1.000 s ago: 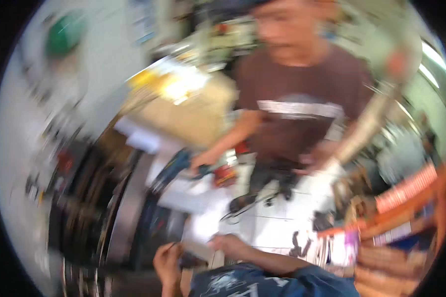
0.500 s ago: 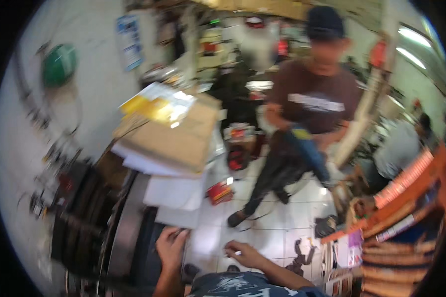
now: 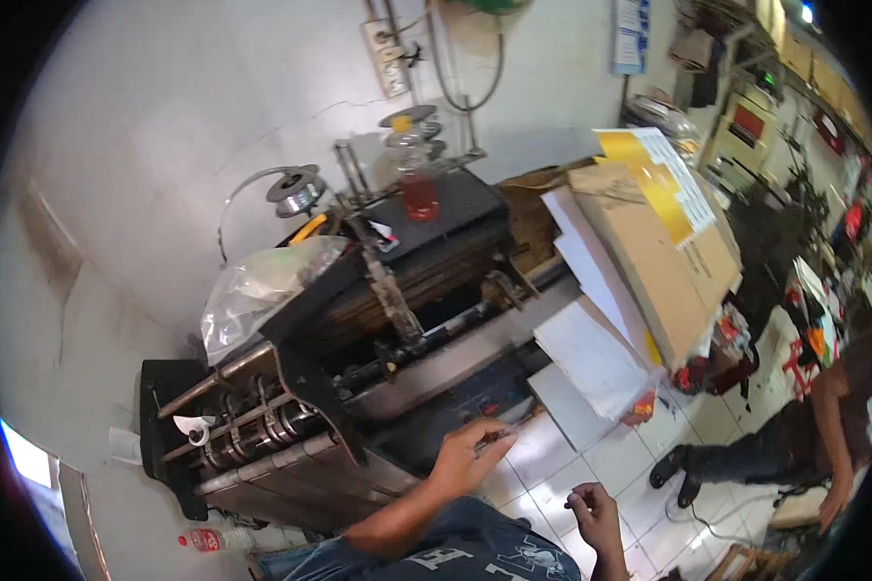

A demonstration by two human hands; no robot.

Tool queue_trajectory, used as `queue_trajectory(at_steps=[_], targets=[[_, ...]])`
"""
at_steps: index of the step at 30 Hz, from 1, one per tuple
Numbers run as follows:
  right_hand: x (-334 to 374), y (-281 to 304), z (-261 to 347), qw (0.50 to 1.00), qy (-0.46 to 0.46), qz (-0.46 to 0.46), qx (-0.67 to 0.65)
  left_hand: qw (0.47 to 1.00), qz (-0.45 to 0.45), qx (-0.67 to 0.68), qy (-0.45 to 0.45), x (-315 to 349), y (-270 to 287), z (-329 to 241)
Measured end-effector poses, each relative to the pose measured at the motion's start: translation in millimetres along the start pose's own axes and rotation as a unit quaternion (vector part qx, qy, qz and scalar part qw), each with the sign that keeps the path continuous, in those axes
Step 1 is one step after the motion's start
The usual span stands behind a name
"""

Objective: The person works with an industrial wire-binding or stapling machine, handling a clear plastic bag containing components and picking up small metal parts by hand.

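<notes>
My left hand (image 3: 470, 457) is raised beside the dark machine (image 3: 397, 368), its thumb and fingers closed in a pinch. Something small and dark may be between them, too small to name. Further right, my right hand (image 3: 596, 518) hovers over the tiled floor with its fingers curled in; what they hold, if anything, is hidden. Just beyond my left hand lie white sheets (image 3: 591, 349) and a grey board (image 3: 564, 402). Behind those is a stack with a brown cardboard sheet (image 3: 649, 252) and a yellow-and-white printed sheet (image 3: 664, 184) on top.
On the machine stand a bottle of red liquid (image 3: 420, 189) and a clear plastic bag (image 3: 262, 290). A wire spool (image 3: 295, 191) is by the wall. Rollers (image 3: 252, 426) sit at the machine's left end. Another person's leg (image 3: 746, 474) and arm show at the right.
My view has swung left, from the aisle and the standing co-worker to the machine and wall. The co-worker now shows only at the right edge. Both hands stay raised with fingers curled.
</notes>
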State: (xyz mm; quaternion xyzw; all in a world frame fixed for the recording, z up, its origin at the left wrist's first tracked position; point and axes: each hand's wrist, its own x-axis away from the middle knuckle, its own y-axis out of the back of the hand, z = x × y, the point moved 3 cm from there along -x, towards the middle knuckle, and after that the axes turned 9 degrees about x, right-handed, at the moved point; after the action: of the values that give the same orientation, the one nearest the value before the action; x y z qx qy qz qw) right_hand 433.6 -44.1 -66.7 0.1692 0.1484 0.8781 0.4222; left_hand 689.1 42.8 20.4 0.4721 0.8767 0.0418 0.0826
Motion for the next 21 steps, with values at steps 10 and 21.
queue_trajectory(at_steps=[10, 21], targets=[[-169.6, -116.7, 145.8, 0.965, 0.188, 0.139, 0.117, 0.963, -0.098, -0.07, -0.241, 5.4, 172.9, -32.1], [-224.8, -189.0, 223.9, 0.935, 0.28, 0.202, 0.082, 0.728, -0.392, -0.54, -0.157, -19.5, 306.5, -91.6]])
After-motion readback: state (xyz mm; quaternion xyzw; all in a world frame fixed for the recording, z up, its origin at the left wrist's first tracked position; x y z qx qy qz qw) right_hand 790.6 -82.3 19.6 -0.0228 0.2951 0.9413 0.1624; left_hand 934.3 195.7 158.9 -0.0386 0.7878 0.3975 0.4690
